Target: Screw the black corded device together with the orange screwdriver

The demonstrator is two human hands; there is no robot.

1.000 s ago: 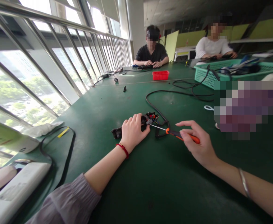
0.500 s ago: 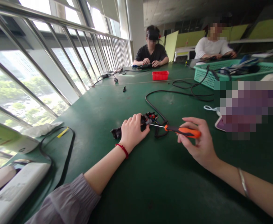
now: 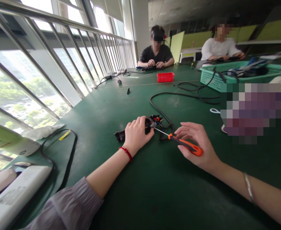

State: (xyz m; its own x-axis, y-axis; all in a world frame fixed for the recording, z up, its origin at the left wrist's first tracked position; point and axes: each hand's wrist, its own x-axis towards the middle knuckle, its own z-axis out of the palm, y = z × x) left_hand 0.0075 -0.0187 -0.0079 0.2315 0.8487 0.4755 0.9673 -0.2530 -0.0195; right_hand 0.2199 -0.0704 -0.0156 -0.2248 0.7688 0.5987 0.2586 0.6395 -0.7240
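Observation:
My left hand (image 3: 136, 135) is closed over a black corded device (image 3: 156, 120) lying on the table, pressing it down. The device's inside lies exposed at its right end, with red and other coloured wires; my palm hides its middle. Between the thumb and fingers of my right hand (image 3: 198, 145) is a screwdriver (image 3: 187, 145) with an orange and black handle. Its thin shaft points left, with the tip at the exposed part beside my left thumb.
The green table (image 3: 140, 195) carries a black cable (image 3: 164, 94), a red bin (image 3: 165, 77) and a green basket (image 3: 211, 76) of tools. A power strip (image 3: 22, 191) and bottle (image 3: 11, 140) stand left, near the railing (image 3: 70, 30). Two people sit across.
My right hand has shifted slightly left, and the screwdriver's handle end has swung lower, so the shaft slants more steeply. My left hand and the device have stayed in place.

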